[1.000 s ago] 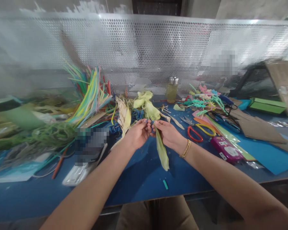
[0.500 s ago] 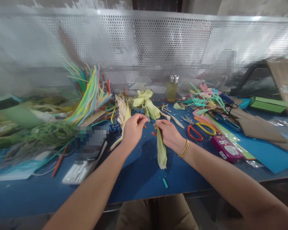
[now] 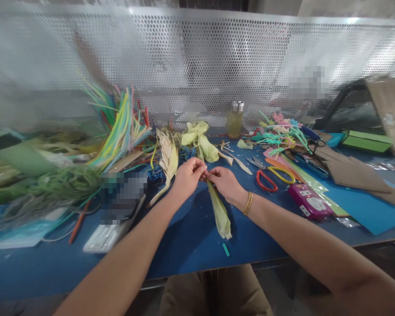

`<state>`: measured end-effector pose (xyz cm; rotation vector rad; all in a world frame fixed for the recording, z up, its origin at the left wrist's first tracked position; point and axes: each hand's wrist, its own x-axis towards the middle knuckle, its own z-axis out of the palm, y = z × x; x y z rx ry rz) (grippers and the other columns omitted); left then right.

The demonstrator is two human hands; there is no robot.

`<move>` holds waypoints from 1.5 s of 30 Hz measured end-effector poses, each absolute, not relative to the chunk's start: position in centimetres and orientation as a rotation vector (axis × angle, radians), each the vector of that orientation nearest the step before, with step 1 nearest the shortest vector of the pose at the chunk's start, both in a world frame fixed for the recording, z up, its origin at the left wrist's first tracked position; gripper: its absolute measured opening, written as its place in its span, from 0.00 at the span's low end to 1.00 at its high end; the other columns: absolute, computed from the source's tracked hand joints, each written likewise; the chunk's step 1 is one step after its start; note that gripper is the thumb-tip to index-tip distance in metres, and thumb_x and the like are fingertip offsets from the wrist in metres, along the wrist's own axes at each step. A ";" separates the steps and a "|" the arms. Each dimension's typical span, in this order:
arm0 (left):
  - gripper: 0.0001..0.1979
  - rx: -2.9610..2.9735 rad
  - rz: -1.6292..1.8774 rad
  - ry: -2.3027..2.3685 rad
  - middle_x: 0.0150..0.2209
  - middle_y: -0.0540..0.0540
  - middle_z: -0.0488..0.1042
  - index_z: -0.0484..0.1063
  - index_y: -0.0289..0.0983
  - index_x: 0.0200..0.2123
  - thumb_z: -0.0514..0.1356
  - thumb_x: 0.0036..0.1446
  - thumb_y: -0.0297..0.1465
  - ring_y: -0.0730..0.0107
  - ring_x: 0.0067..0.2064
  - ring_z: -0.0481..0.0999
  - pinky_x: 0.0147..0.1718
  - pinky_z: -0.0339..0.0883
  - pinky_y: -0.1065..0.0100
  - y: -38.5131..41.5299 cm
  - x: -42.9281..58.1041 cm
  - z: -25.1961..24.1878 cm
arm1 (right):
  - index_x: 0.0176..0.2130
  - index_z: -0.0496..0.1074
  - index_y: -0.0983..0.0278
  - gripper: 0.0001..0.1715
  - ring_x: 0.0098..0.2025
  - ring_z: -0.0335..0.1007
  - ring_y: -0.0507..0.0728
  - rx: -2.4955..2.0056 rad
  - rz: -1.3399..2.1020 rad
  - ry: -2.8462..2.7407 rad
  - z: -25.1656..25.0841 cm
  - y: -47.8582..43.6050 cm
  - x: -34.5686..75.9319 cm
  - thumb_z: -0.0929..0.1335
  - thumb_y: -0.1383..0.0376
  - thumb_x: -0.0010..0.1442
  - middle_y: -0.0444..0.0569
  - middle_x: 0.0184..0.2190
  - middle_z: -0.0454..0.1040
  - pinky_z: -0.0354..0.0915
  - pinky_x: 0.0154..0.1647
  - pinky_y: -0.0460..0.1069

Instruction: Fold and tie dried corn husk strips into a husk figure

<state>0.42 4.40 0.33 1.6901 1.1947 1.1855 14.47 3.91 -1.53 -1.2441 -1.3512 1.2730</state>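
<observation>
A pale green corn husk (image 3: 220, 215) hangs down over the blue table, its narrow upper end pinched between my fingers. My right hand (image 3: 226, 182), with a gold bracelet at the wrist, is closed on that end. My left hand (image 3: 190, 176) is closed too, its thumb and fingertips meeting the right ones at the husk's tip; the exact grip is hidden by the fingers. Just beyond the hands lies a bunch of pale husks (image 3: 200, 142). A drier husk strip (image 3: 167, 164) rests beside the left hand. Scissors (image 3: 266, 180) with red and yellow handles lie right of my right hand.
Colourful pipe cleaners (image 3: 121, 127) and green cord (image 3: 69, 180) are heaped at the left, near a phone (image 3: 131, 206). A purple case (image 3: 309, 202), blue sheets (image 3: 358, 206) and cardboard (image 3: 352, 175) lie right. A jar (image 3: 235, 120) stands before the perforated metal screen (image 3: 210, 57).
My left hand has moved right and my right hand slightly left, so the fingertips now meet at the husk's upper end. The husk's lower end has swung slightly right.
</observation>
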 end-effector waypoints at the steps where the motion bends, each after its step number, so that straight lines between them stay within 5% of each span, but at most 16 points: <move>1: 0.04 1.652 1.172 1.221 0.27 0.50 0.73 0.65 0.38 0.31 0.58 0.55 0.32 0.71 0.28 0.73 0.30 0.68 0.68 4.6 0.3 0.2 | 0.27 0.68 0.63 0.07 0.23 0.60 0.49 -1.246 1.166 -1.522 -1.6 4.2 14.9 0.67 0.64 0.56 0.40 0.21 0.66 0.60 0.26 0.46; 10: 0.04 1.714 1.058 1.240 0.23 0.50 0.73 0.70 0.38 0.28 0.62 0.48 0.31 0.70 0.25 0.73 0.27 0.66 0.68 5.5 -0.7 -0.7 | 0.28 0.73 0.63 0.06 0.34 0.66 0.54 -1.269 0.297 -2.053 0.2 4.5 16.8 0.70 0.64 0.56 0.47 0.30 0.75 0.57 0.35 0.49; 19: 0.07 1.929 0.940 1.335 0.22 0.49 0.74 0.75 0.37 0.24 0.64 0.47 0.36 0.69 0.25 0.71 0.26 0.63 0.69 4.8 -0.6 0.0 | 0.25 0.72 0.64 0.13 0.29 0.65 0.51 -1.188 0.572 -1.895 0.0 4.8 16.4 0.69 0.59 0.57 0.45 0.25 0.73 0.58 0.31 0.47; 22: 0.09 1.846 0.979 1.297 0.21 0.50 0.73 0.73 0.37 0.23 0.62 0.49 0.35 0.70 0.24 0.70 0.27 0.64 0.68 4.6 -0.2 0.2 | 0.33 0.75 0.64 0.12 0.31 0.69 0.52 -1.066 0.727 -1.869 0.3 4.9 16.8 0.66 0.59 0.60 0.47 0.30 0.76 0.62 0.34 0.47; 26: 0.08 1.601 1.042 1.215 0.24 0.50 0.73 0.73 0.36 0.27 0.65 0.47 0.35 0.70 0.27 0.73 0.31 0.69 0.67 4.7 0.0 0.3 | 0.45 0.76 0.62 0.16 0.43 0.70 0.56 -1.024 0.382 -2.065 0.8 5.3 17.7 0.69 0.67 0.55 0.50 0.41 0.76 0.63 0.45 0.50; 30: 0.11 1.523 1.043 1.166 0.25 0.50 0.73 0.72 0.36 0.29 0.67 0.45 0.36 0.72 0.28 0.72 0.32 0.70 0.67 4.7 -0.1 0.3 | 0.34 0.77 0.62 0.05 0.42 0.68 0.58 -1.080 0.123 -2.203 0.9 5.3 18.0 0.69 0.67 0.57 0.49 0.35 0.77 0.59 0.48 0.53; 38: 0.15 1.435 1.061 1.153 0.24 0.52 0.72 0.67 0.35 0.26 0.70 0.40 0.34 0.74 0.26 0.71 0.31 0.68 0.69 4.7 -0.6 0.2 | 0.27 0.73 0.63 0.05 0.38 0.66 0.58 -1.015 0.042 -2.338 1.6 4.5 17.8 0.68 0.67 0.54 0.49 0.30 0.73 0.57 0.44 0.53; 45: 0.06 1.923 1.039 1.167 0.30 0.48 0.76 0.72 0.36 0.28 0.65 0.46 0.31 0.69 0.32 0.74 0.34 0.67 0.68 4.7 -0.9 0.6 | 0.36 0.69 0.63 0.07 0.40 0.68 0.55 -0.985 0.377 -2.161 0.6 5.2 17.4 0.62 0.70 0.59 0.48 0.36 0.74 0.61 0.44 0.50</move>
